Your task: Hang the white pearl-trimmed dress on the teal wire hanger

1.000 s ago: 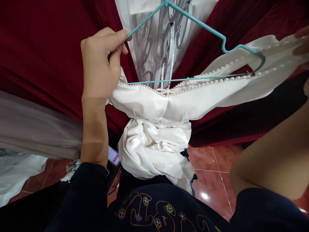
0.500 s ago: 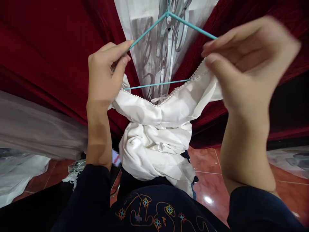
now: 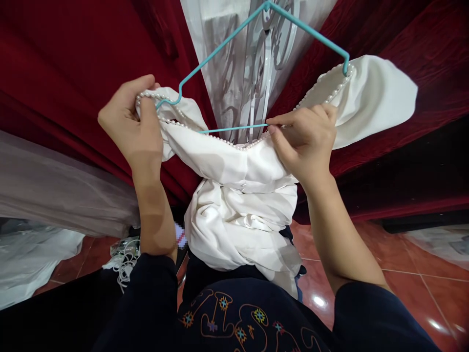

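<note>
A white dress (image 3: 238, 244) with a pearl-beaded neckline lies bunched on my lap, its top raised on a light-blue hanger (image 3: 223, 44). The dress's right shoulder hangs over the hanger's right end. My left hand (image 3: 132, 117) pinches the beaded edge of the left shoulder beside the hanger's left end, which passes inside the beaded opening. My right hand (image 3: 304, 137) is closed, with thumb and forefinger on the hanger's thin lower bar just above the neckline.
Dark red curtains (image 3: 84, 73) hang on both sides of a white ornamental metal frame (image 3: 264, 73). Pale fabric (image 3: 62, 181) hangs at the left. A bundle of white cords (image 3: 126, 264) lies near my left forearm, above the red tiled floor (image 3: 410, 288).
My right hand has gone from the hanger's right arm down and inward to its lower bar. My left hand has shifted left to the beaded shoulder edge. The right shoulder now hangs on the hanger.
</note>
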Available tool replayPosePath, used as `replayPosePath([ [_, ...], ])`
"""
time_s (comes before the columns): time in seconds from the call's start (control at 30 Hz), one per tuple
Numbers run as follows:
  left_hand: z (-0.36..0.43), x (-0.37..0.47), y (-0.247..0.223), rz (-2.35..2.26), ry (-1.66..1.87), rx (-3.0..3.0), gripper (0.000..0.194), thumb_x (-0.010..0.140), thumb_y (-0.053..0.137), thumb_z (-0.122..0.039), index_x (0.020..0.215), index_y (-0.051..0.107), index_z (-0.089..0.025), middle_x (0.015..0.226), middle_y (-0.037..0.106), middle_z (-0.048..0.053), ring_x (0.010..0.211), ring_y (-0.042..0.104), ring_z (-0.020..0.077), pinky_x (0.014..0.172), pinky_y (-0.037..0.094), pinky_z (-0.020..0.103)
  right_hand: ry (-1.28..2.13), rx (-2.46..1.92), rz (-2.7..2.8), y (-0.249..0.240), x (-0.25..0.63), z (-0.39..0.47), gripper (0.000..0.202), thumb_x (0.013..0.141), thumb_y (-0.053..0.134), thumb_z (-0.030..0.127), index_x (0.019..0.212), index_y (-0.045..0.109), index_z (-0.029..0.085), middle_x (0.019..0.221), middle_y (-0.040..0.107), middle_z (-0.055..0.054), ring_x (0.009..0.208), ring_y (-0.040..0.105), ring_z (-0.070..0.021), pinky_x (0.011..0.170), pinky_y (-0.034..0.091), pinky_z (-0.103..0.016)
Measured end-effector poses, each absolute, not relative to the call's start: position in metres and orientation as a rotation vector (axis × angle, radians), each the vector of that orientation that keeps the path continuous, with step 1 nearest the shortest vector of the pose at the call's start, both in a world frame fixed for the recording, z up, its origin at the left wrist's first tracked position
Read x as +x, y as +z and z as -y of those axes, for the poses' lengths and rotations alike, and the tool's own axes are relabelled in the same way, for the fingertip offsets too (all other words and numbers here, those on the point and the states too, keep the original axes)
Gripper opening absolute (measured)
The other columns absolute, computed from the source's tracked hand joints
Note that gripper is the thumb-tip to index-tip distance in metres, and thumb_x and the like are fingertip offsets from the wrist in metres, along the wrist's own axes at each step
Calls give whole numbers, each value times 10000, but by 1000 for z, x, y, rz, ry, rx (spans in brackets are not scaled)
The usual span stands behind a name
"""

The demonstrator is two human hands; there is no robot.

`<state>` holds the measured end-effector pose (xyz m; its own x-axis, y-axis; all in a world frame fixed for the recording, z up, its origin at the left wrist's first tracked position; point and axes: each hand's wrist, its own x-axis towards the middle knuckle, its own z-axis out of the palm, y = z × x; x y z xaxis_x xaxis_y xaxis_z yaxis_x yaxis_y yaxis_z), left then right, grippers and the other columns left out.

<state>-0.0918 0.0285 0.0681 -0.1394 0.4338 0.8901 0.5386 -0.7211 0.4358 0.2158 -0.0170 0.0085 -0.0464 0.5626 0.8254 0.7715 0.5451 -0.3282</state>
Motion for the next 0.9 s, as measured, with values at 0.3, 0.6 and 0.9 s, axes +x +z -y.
replayPosePath([
  [0.3,-9,-95,-5,1443,-2366,-1353,373,929,555,-25,1237,766,-42,1226,804,129,1163,778,238,1085,622,365,-253,-1123,1720,5,213,16,179,1056,563,374,1003,714,295,905,728,-39,881,650,-249,1004,462,-542],
  [0.6,28,-30,-40,1475,-2487,-1588,186,929,661,-230,1061,790,-209,1056,810,56,1027,805,258,1005,653,423,-247,-1135,1672,6,218,28,138,1062,595,368,1003,699,300,932,745,-21,880,665,-226,993,465,-524],
  [0.9,26,-15,-3,1376,-2083,-1945,319,1102,575,-507,1223,790,-305,1294,684,83,1353,645,289,1094,586,411,-249,-1097,1691,8,208,31,181,1086,580,391,1100,739,306,1043,781,-22,989,721,-234,1044,485,-535],
])
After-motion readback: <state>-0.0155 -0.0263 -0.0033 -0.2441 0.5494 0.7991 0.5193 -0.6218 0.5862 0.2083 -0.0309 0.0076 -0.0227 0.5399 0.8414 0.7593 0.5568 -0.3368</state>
